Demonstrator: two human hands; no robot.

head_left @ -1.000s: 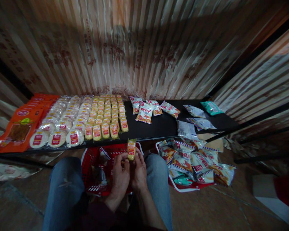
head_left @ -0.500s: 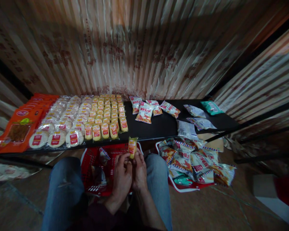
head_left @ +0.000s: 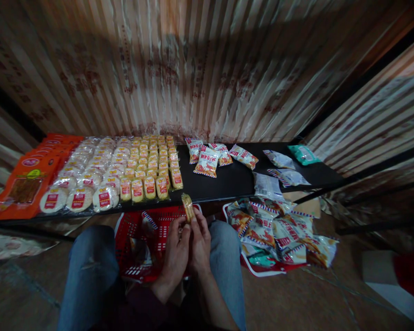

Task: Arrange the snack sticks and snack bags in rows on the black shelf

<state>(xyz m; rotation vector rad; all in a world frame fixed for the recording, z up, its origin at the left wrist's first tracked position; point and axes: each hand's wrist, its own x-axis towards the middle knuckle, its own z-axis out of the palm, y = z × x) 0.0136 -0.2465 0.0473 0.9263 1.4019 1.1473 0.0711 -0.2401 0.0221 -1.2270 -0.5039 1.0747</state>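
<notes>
Between my two hands, above the left red basket, is a small yellow wrapped snack, its narrow edge turned up. My left hand grips its lower left side with bent fingers. My right hand pinches it from the right, thumb against the wrapper. Just beyond, rows of similar yellow wrapped snacks stand on the black shelf. Left of them lie rows of round white wrapped crackers, then overlapping orange packets at the shelf's left end.
White-and-red snack bags lie mid-shelf, with pale bags and a green bag farther right. A second basket, heaped with bags, stands by my right knee. A striped curtain hangs behind the shelf.
The yellow wrapped snack has turned in my fingers, from its red label facing me to its narrow edge. My hands stay in nearly the same place.
</notes>
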